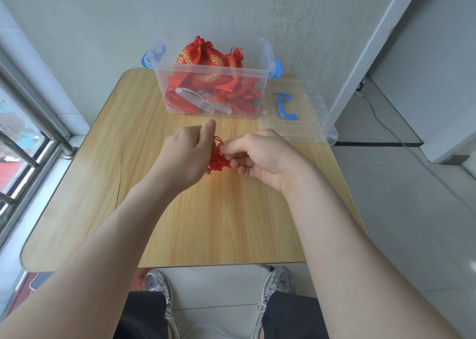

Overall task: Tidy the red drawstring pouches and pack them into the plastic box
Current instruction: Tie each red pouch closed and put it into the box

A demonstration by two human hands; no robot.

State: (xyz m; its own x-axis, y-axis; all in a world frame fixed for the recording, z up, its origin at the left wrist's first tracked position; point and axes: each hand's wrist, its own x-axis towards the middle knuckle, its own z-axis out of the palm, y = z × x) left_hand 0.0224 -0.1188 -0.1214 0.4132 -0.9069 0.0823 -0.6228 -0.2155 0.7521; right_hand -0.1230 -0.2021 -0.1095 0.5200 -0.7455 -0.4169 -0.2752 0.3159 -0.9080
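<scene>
Between our left hand (pixel 185 153) and right hand (pixel 260 155) we hold one red pouch (pixel 217 159), scrunched into a small bundle with its cord looping out on top. Beyond both hands stands the clear plastic box (pixel 268 55), open-topped with blue latches. It holds a heap of red pouches (pixel 206 66) with round gold emblems, some upright with necks drawn shut.

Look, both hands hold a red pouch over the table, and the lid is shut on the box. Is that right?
Not quite. The head view shows the lid off, lying on the table beside the open box. The left hand and right hand do hold a red pouch over the table.
</scene>
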